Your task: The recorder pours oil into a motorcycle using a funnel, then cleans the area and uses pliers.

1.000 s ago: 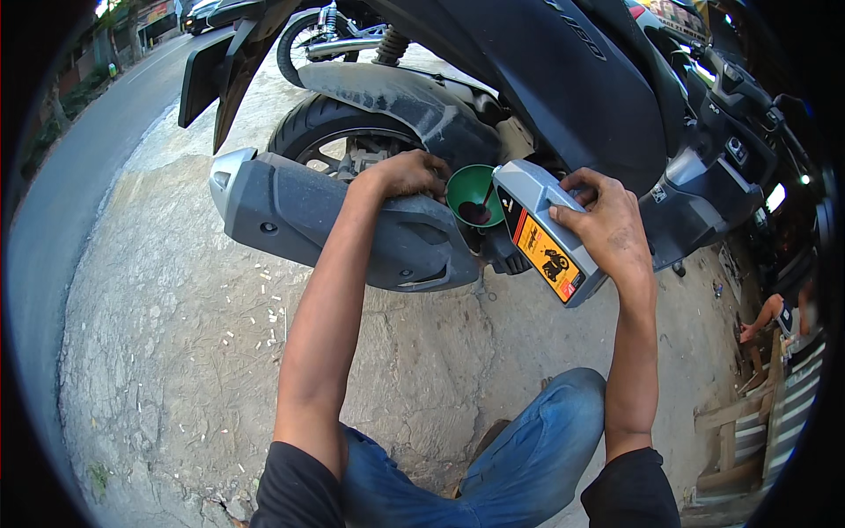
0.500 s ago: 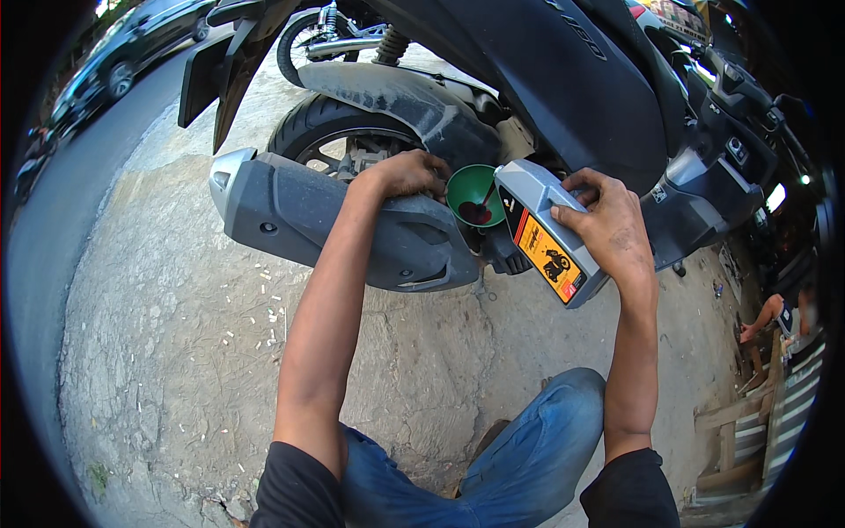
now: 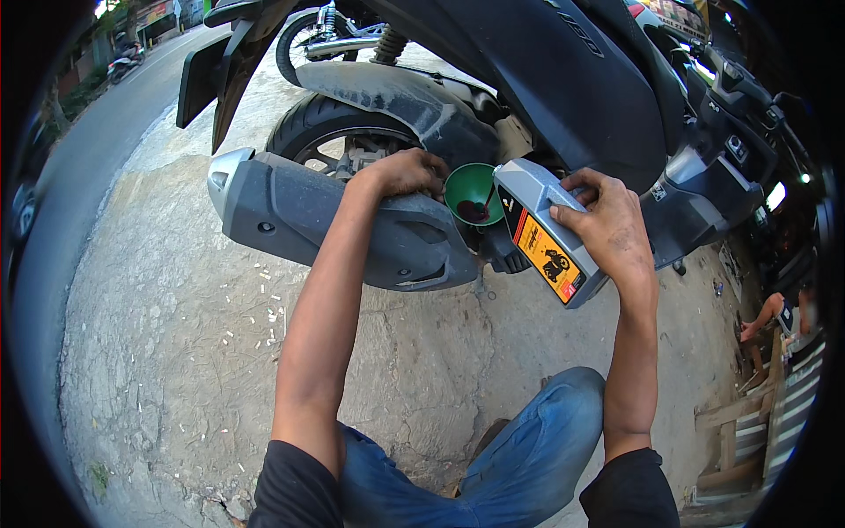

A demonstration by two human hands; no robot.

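Green funnel [image 3: 460, 183] sits at 1 o'clock from frame centre, dark red liquid [image 3: 473, 211] pooled in it and a thin stream running in from the tilted grey bottle [image 3: 539, 180] at its 4 o'clock. Right hand [image 3: 607, 224] is closed on that bottle, thumb on the near face; left hand [image 3: 407, 173] is just off the funnel's 9-10 o'clock, fingertips hidden, can't tell if they grip anything. Further out from the funnel: exhaust cover [image 3: 308, 216] at 8-9 o'clock, rear tyre [image 3: 295, 128] at 10, dark scooter panel [image 3: 572, 88] at 1-2.
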